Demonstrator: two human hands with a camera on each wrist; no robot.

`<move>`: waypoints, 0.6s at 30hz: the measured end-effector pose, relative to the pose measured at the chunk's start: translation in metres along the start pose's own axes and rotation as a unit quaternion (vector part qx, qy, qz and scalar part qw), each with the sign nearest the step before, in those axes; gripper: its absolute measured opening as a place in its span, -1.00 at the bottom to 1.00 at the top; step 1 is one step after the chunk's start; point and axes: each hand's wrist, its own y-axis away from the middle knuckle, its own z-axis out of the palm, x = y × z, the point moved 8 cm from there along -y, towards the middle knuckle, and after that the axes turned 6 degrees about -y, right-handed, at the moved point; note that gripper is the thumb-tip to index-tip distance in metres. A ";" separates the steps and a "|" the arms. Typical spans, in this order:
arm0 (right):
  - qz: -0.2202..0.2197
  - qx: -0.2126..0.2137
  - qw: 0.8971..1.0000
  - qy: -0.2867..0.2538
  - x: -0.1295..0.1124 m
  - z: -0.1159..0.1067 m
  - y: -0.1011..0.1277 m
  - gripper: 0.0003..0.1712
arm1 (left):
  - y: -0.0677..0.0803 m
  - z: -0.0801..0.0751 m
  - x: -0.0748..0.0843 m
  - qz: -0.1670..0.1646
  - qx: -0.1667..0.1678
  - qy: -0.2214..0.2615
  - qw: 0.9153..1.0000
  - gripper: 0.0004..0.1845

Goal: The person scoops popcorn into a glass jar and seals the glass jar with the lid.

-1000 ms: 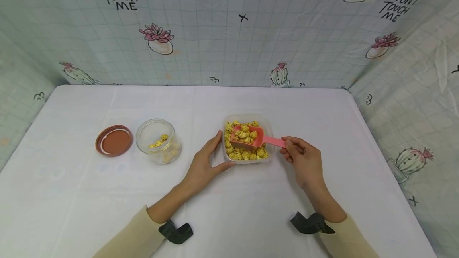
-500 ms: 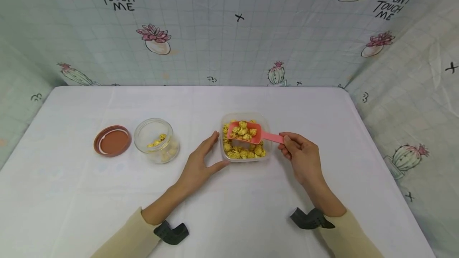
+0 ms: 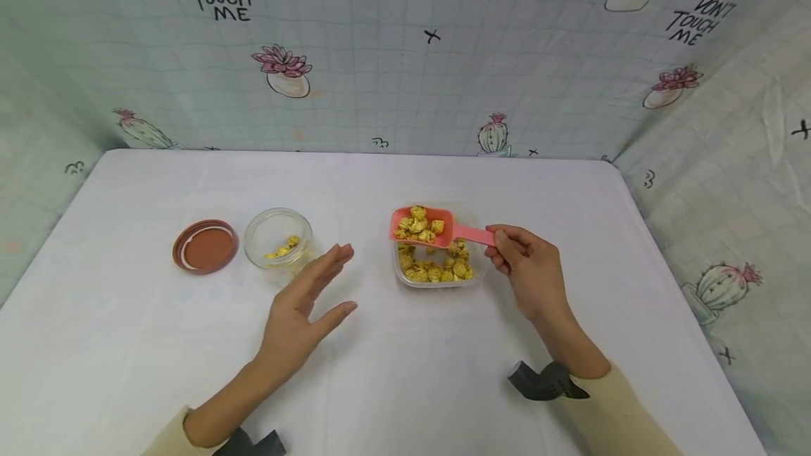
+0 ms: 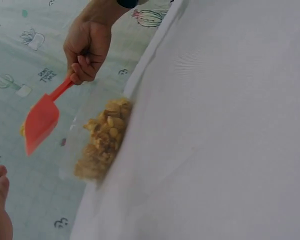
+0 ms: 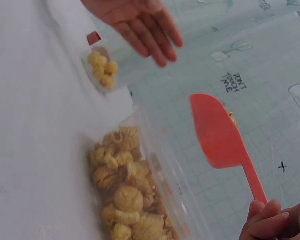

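A pink scoop (image 3: 448,229) heaped with yellow popcorn (image 3: 418,222) is held above the clear square tub (image 3: 437,285). My right hand (image 3: 532,269) pinches the end of its handle. More popcorn lies in the tub, with a bare patch of its floor showing. My left hand (image 3: 294,322) hovers with straight, spread fingers, holding nothing, between the tub and a round clear jar (image 3: 279,231). The uncovered jar has some popcorn inside. In the right wrist view the scoop's underside (image 5: 217,132) hangs above the tub's wall, apart from it.
A brown round lid (image 3: 205,246) lies left of the jar on the white-covered table (image 3: 405,378). Behind the table hangs a printed cloth (image 3: 380,55), which continues on both sides. Each wrist wears a black camera mount (image 3: 546,381).
The right hand has lifted the loaded scoop up from the popcorn and slightly left. My left hand has let go of the tub's side and moved left toward the jar.
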 end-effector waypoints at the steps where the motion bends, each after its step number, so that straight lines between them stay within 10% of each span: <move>1: -0.001 -0.004 1.000 -0.003 -0.001 0.003 0.000 -0.64 | 0.000 -0.007 0.008 0.022 0.010 0.017 1.000 -0.18; 8: -0.028 -0.028 0.999 -0.011 -0.014 0.021 -0.001 -0.69 | 0.001 -0.058 0.040 0.125 0.111 0.052 0.985 -0.29; 14: -0.037 -0.044 0.998 -0.001 -0.022 0.038 0.000 -0.70 | 0.007 -0.091 0.014 0.098 0.189 0.019 0.977 -0.23; 18: -0.040 -0.057 0.998 -0.011 -0.028 0.050 0.001 -0.73 | 0.004 -0.100 -0.011 0.020 0.162 -0.008 0.986 -0.07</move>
